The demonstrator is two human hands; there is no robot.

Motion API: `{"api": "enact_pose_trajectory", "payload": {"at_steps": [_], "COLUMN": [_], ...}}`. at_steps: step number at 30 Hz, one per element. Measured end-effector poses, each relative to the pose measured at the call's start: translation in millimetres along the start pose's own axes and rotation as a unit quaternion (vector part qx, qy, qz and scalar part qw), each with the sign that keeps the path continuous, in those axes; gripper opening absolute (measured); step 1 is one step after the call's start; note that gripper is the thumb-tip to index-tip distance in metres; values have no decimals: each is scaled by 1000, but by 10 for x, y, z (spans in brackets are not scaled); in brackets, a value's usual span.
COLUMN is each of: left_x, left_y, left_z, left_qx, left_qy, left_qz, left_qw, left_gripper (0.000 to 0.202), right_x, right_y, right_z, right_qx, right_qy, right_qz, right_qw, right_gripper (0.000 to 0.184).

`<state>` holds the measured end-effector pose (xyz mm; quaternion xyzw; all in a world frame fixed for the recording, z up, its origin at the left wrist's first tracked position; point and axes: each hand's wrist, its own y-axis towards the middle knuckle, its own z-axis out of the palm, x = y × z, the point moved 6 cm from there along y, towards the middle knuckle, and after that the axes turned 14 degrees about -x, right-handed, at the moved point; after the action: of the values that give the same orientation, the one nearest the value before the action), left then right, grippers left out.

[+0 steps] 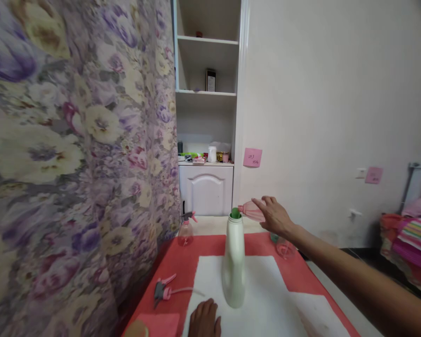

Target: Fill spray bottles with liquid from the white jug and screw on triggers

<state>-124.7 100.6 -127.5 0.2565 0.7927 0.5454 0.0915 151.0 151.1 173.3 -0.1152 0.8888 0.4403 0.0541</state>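
My right hand point(275, 217) grips a see-through pink spray bottle point(253, 210) without its sprayer, tipped on its side. The bottle's mouth meets a green piece that looks like a funnel point(235, 213), set in the neck of a tall pale-green jug with a handle point(234, 271). The jug stands upright on white paper point(266, 290). My left hand point(205, 319) lies on the paper's near-left part, fingers stretched forward, holding nothing. To its left rests a loose grey-and-pink trigger sprayer point(163, 292) with its thin tube. Any liquid flow is too small to make out.
A pink spray bottle with its trigger fitted point(185, 233) stands at the table's far left. Another clear pink bottle point(285, 249) sits far right, beside something green point(274, 238). A red cloth point(210, 243) covers the table; a floral curtain point(91, 164) hangs left.
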Motion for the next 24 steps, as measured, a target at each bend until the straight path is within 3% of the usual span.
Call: {"api": "enact_pose_trajectory", "payload": {"at_steps": [15,24], "left_x": [66,50], "left_y": [-77,-66], "left_z": [94,72], "left_qx": [22,8], "left_qy": [-25,-15], "left_qz": [-6,4], "left_qw": [999,1000], "left_gripper": [21,20], "right_x": [15,-2], "right_y": [67,72], "right_z": [-54,-39], "right_qx": [8,13], "right_qy": [-8,-6], "right_qz": [-24,-24], "right_qw": [1000,1000], "right_gripper": [83,84]}}
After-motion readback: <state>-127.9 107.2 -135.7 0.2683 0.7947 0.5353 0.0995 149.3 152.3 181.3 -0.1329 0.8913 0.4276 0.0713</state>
